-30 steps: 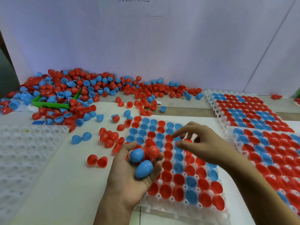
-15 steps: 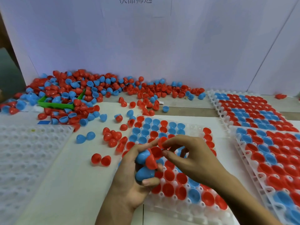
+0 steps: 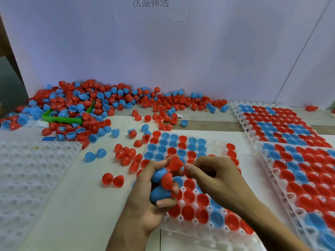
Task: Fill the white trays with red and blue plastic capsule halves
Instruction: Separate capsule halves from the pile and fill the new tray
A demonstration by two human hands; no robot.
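Cupping a small clutch of capsule halves, the left hand (image 3: 154,192) sits low over the near edge of the middle tray (image 3: 208,230), fingers curled round two blue halves (image 3: 159,193) and a red half (image 3: 167,181), with another red half (image 3: 175,163) pinched up at the fingertips. The right hand (image 3: 215,176) comes in from the right just beside it, fingers bent inward and thumb reaching toward that raised red half; whether the thumb actually touches it I cannot tell. Under both hands the middle tray is mostly filled with red and blue halves, open side up, with a few bare pockets near its far right corner. To the right lie two more trays, a near one (image 3: 268,171) and a far one (image 3: 237,113), both packed with red and blue. To the left lies an empty tray (image 3: 27,178) of white pockets. Between the empty tray and the middle one, loose halves sit on the table (image 3: 81,205): a red pair (image 3: 112,180) nearest, a blue pair (image 3: 95,155) beyond, then a red cluster (image 3: 125,153) just beside the middle tray's left edge. Farther back a large heap (image 3: 112,104) of red and blue halves spreads along the foot of the white wall (image 3: 163,51), half burying a green bin (image 3: 63,118) at the left. High on the wall hangs a sheet with printed characters (image 3: 150,2).
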